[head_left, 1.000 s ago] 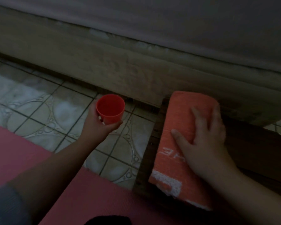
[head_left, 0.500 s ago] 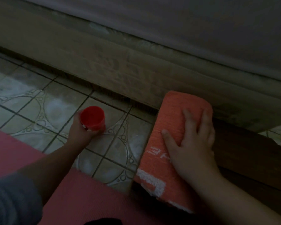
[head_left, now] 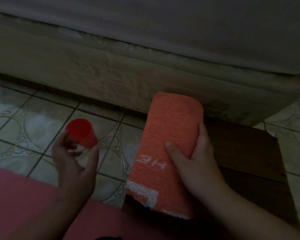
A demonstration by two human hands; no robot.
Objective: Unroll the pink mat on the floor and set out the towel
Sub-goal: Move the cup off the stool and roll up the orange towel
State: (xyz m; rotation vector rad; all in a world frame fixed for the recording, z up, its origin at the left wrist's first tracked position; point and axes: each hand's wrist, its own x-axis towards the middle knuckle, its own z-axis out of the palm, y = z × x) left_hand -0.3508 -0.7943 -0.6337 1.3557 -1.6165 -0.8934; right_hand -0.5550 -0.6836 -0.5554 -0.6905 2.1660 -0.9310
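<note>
The towel is orange with a fine ribbed weave, white blocky letters across its middle and a white band along its near end. The cup to its left is plain bright red. The mat at the near left is pink with faint ridges. The floor is pale greenish tile with dark grout lines and ringed circle patterns. The board under the towel is dark brown. At the far side, the mattress is dull beige with a quilted leafy pattern, under a grey sheet.

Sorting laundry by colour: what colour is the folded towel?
Orange with white markings, the towel, in the head view.
</note>
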